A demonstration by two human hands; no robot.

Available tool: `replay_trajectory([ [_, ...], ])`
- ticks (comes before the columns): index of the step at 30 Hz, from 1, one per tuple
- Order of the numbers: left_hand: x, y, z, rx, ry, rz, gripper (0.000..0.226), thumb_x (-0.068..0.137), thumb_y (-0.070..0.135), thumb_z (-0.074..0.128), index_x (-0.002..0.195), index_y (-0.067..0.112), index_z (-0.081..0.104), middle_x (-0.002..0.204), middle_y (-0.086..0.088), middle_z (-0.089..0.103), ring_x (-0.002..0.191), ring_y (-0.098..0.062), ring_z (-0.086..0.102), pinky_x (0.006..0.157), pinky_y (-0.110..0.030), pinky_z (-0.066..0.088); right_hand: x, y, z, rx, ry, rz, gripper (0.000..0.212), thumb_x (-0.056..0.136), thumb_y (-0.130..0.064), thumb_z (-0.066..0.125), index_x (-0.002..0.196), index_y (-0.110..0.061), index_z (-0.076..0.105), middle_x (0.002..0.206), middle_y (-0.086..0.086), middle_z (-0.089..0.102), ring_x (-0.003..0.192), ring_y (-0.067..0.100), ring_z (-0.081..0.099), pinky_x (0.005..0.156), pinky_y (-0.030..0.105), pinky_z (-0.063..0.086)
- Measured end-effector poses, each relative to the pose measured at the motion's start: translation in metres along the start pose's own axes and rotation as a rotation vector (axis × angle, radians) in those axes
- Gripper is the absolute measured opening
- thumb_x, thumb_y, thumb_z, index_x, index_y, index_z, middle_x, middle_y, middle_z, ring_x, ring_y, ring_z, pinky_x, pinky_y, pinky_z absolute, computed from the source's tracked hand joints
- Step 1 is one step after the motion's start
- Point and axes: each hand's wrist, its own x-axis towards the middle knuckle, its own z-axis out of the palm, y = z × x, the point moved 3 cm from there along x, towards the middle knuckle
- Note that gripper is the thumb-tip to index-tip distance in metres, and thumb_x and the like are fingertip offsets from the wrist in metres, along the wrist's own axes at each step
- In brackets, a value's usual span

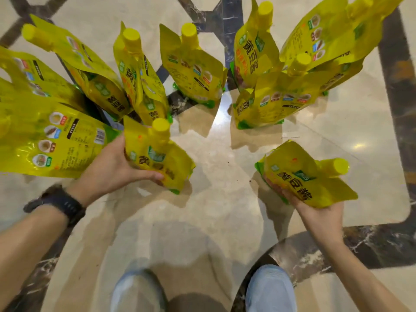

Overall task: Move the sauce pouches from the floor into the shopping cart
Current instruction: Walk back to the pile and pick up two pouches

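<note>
Left hand is gripping one yellow soft-plastic sauce pouch with a yellow screw cap, near left of centre. The thumb is curling across the printed front low on the body, and the cap is pointing far. Whether its base is touching the pale marble floor cannot be told.

Right hand, near right, is cupping a second identical pouch from beneath. Its fingers are curling over the green bottom edge. This pouch is lying tilted, cap pointing right, clear of the floor.

The remaining pouches are standing on the floor in a far arc, several leaning on neighbours at the left and far right. The shopping cart is not showing in view.

Handling, judged:
- The pouches are looking full, so moderately heavy for their size.
- The film is glossy and pliable, so probably slippery and sagging if pinched at a corner.
- A full wrap round the lower body, or a hold at the stiffer neck beneath the cap, should be holding best.
- They are not fragile, though hard squeezing is unwise.

A black wristwatch is sitting on the left wrist.
</note>
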Motion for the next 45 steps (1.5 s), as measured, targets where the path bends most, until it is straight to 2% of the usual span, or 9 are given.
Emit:
replay_trajectory([
  [6, 0.013, 0.037, 0.034, -0.044, -0.194, 0.11, 0.083, 0.057, 0.038, 0.093, 0.128, 0.032, 0.05, 0.122, 0.023, 0.06, 0.11, 0.017, 0.056, 0.095, -0.008, 0.043, 0.024, -0.021, 0.011, -0.036, -0.118, 0.005, 0.043, 0.067, -0.008, 0.086, 0.102, -0.022, 0.065, 0.097, -0.011, 0.069, 0.083, -0.015, 0.065, 0.073, 0.007, 0.052],
  [11, -0.002, 0.062, 0.042, -0.139, -0.179, -0.101, 0.085, 0.051, 0.062, 0.089, 0.124, 0.03, 0.06, 0.112, 0.012, 0.075, 0.103, -0.008, 0.071, 0.099, -0.042, 0.054, 0.031, -0.055, 0.006, -0.052, -0.113, 0.005, 0.037, 0.07, -0.007, 0.085, 0.099, -0.024, 0.068, 0.096, -0.003, 0.071, 0.076, -0.009, 0.067, 0.074, 0.024, 0.058],
  [16, -0.088, 0.137, 0.02, -0.456, -0.229, -0.278, 0.063, 0.062, 0.033, 0.084, 0.122, 0.022, 0.066, 0.107, 0.009, 0.078, 0.098, -0.009, 0.073, 0.085, -0.024, 0.057, 0.002, -0.134, -0.058, 0.104, -0.479, 0.191, 0.038, 0.07, 0.002, 0.08, 0.097, -0.022, 0.069, 0.093, -0.013, 0.076, 0.088, 0.011, 0.073, 0.08, 0.03, 0.058],
  [20, -0.163, 0.223, -0.028, -0.627, -0.217, -0.4, 0.054, 0.062, 0.038, 0.085, 0.112, 0.027, 0.07, 0.107, 0.005, 0.078, 0.099, -0.016, 0.074, 0.09, -0.036, 0.056, -0.038, -0.223, -0.141, 0.224, -0.67, 0.343, 0.048, 0.06, -0.006, 0.084, 0.104, -0.02, 0.071, 0.104, 0.003, 0.076, 0.096, 0.02, 0.073, 0.083, 0.035, 0.059],
  [24, -0.235, 0.325, -0.086, -0.719, -0.196, -0.476, 0.08, 0.045, 0.046, 0.095, 0.117, 0.025, 0.067, 0.111, -0.004, 0.077, 0.097, -0.022, 0.075, 0.078, -0.032, 0.06, -0.083, -0.326, -0.225, 0.305, -0.798, 0.417, 0.049, 0.058, 0.003, 0.083, 0.099, -0.021, 0.073, 0.104, 0.006, 0.076, 0.095, 0.021, 0.072, 0.079, 0.029, 0.059],
  [29, -0.306, 0.457, -0.16, -0.738, -0.205, -0.459, 0.061, 0.058, 0.019, 0.093, 0.113, 0.021, 0.064, 0.092, 0.001, 0.08, 0.078, -0.015, 0.077, 0.06, -0.023, 0.059, -0.141, -0.446, -0.305, 0.499, -0.638, 0.495, 0.049, 0.048, -0.005, 0.091, 0.092, -0.017, 0.073, 0.093, 0.005, 0.078, 0.084, 0.02, 0.074, 0.068, 0.026, 0.058],
  [34, -0.353, 0.541, -0.224, -0.792, -0.187, -0.366, 0.104, 0.023, 0.054, 0.098, 0.118, 0.026, 0.063, 0.1, 0.0, 0.079, 0.086, -0.019, 0.077, 0.062, -0.028, 0.06, -0.187, -0.532, -0.349, 0.628, -0.361, 0.521, 0.091, 0.015, -0.041, 0.099, 0.098, -0.017, 0.071, 0.097, 0.01, 0.077, 0.088, 0.028, 0.074, 0.071, 0.037, 0.06],
  [40, -0.386, 0.587, -0.283, -0.813, -0.246, -0.217, 0.1, 0.021, 0.055, 0.097, 0.112, 0.031, 0.063, 0.097, 0.005, 0.079, 0.082, -0.014, 0.077, 0.059, -0.027, 0.059, -0.238, -0.613, -0.374, 0.666, -0.242, 0.437, 0.089, 0.024, -0.037, 0.099, 0.105, -0.015, 0.069, 0.1, 0.012, 0.076, 0.088, 0.027, 0.074, 0.065, 0.032, 0.06],
  [45, -0.411, 0.601, -0.311, -0.795, -0.371, -0.148, 0.051, 0.067, 0.024, 0.08, 0.115, 0.028, 0.062, 0.097, 0.002, 0.08, 0.084, -0.017, 0.077, 0.07, -0.034, 0.057, -0.295, -0.638, -0.384, 0.702, -0.13, 0.449, 0.052, 0.064, -0.008, 0.082, 0.113, -0.015, 0.065, 0.103, 0.011, 0.076, 0.092, 0.03, 0.073, 0.075, 0.04, 0.059],
])
